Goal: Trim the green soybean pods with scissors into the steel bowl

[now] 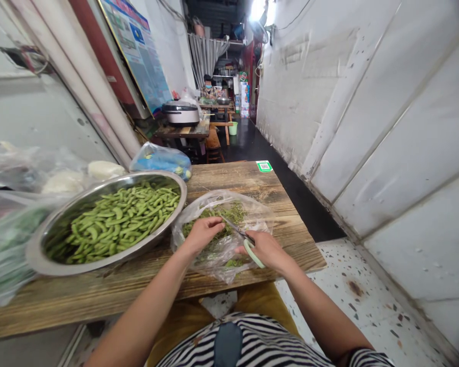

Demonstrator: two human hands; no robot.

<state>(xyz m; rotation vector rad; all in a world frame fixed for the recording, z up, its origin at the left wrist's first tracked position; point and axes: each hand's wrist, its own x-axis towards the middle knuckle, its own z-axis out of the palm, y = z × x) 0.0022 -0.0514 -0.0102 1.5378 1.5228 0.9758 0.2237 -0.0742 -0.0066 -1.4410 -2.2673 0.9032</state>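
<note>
Right hand (270,251) grips scissors (254,256); left hand (203,235), hold unclear. Seemingly trimmed edamame pods (118,216) fill the left steel basin (34,252); remainder uncertain.

A green-and-white code card (264,166) lies near the far right corner of the wooden table (290,224), and a bag with blue inside (158,159) sits at its far edge. Clear plastic bags (11,244) crowd the left end. Beyond, a white cooker with a dark lid (181,113) stands on a second table (187,132). A blue poster (139,56) hangs on the left wall. Farther back are a pale green bucket (233,128) on the dark floor (260,140), a person (208,92) at another table, and a grey curtain (205,53).
</note>
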